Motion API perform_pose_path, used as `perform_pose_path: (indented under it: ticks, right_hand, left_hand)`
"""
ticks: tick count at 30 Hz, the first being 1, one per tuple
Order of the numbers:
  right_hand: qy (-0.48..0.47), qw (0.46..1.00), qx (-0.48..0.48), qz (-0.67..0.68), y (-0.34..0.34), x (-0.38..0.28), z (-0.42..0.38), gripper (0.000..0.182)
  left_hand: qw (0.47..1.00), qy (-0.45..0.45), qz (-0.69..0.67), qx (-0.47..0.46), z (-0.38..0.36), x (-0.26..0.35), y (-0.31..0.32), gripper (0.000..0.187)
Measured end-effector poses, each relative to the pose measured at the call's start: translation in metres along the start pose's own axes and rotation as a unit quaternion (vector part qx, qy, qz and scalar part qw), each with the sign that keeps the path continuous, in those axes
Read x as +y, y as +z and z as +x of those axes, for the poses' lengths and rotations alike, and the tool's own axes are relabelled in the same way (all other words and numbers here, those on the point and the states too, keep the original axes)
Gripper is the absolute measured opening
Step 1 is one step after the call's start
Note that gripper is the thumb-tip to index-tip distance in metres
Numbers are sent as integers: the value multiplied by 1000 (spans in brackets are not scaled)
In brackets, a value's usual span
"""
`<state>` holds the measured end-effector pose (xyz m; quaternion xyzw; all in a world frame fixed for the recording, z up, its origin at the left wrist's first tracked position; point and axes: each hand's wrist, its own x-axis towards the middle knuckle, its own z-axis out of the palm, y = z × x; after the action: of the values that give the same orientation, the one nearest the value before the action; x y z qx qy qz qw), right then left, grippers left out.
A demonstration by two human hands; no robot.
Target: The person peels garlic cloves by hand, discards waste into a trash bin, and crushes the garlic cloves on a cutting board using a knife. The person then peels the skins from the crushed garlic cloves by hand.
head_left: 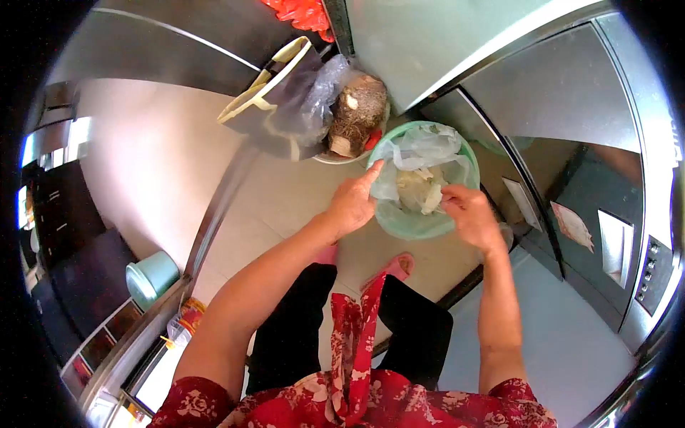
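A round green bin (414, 225) lined with a clear plastic bag (428, 146) stands on the floor, with pale crumpled scraps (417, 187) inside. My left hand (354, 202) is at the bin's left rim, its index finger against the bag's edge and the other fingers curled; whether it grips the plastic is too small to tell. Over the right side of the bin, my right hand (467, 212) pinches a whitish crumpled piece (432, 198) between thumb and fingers.
Beyond the bin's left side, a container holds large brown root-like pieces (360, 103), beside a dark bag with yellow trim (285, 107). A steel-fronted cabinet (571, 78) stands right. Pink slippers (401, 267) are below. A teal bin (153, 277) stands left.
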<state>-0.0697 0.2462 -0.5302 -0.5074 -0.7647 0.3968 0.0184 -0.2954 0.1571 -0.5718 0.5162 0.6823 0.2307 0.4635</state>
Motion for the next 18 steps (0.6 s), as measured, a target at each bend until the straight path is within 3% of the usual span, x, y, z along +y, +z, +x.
perform_pose_path:
  ticks: [1, 2, 3, 4, 5, 6, 7, 9, 10, 11, 12, 13, 14, 15, 16, 18]
  right_hand:
    - [54, 974, -73, 206, -8, -3, 4, 25]
    - [106, 898, -145, 401, -15, -5, 10, 24]
    - [98, 761, -199, 610, 1, 15, 22, 27]
    - [93, 761, -203, 609, 31, 40, 25, 27]
    - [-41, 942, -132, 305, 64, 64, 32, 30]
    - [-112, 980, -96, 137, 71, 63, 27, 32]
    - [-170, 984, -38, -37, 77, 61, 22, 33]
    - [-78, 992, 88, 50, 60, 43, 2, 29]
    - [-83, 991, 95, 48, 44, 27, -7, 29]
    - [62, 981, 58, 175, 22, 5, -21, 30]
    - [202, 933, 18, 297, 0, -16, -30, 31]
    - [199, 935, 20, 294, -25, -32, -38, 31]
    - [201, 918, -57, 338, -51, -46, -48, 33]
    - [206, 892, -135, 380, -73, -62, -59, 34]
    - [206, 892, -132, 379, -92, -81, -70, 34]
    - [57, 880, -199, 426, -124, -113, -85, 37]
  left_hand:
    - [1000, -3, 1, 5, -4, 2, 0, 66]
    - [999, 19, -32, 31, -9, 3, 0, 63]
    - [995, 42, -66, 55, -16, 5, 0, 60]
    - [995, 42, -63, 61, -26, 8, 0, 60]
    - [995, 11, -89, 42, -34, 10, -2, 57]
    - [993, -24, -115, 19, -46, 14, -7, 54]
    - [995, -21, -96, 10, -64, 26, -22, 52]
    - [994, 65, 56, 73, -97, 3, -33, 52]
    - [971, 73, 217, 65, -117, 8, -50, 52]
    - [925, 75, 369, 57, -140, 14, -66, 52]
    - [895, 99, 424, 100, -160, 12, -74, 48]
    - [878, 111, 450, 122, -177, 11, -86, 46]
    - [860, 123, 475, 144, -194, 10, -97, 44]
    - [975, 9, 216, 55, -209, 10, -111, 40]
    - [992, -106, -62, -39, -221, 11, -120, 35]
    - [992, -128, -19, -7, -243, 18, -130, 32]
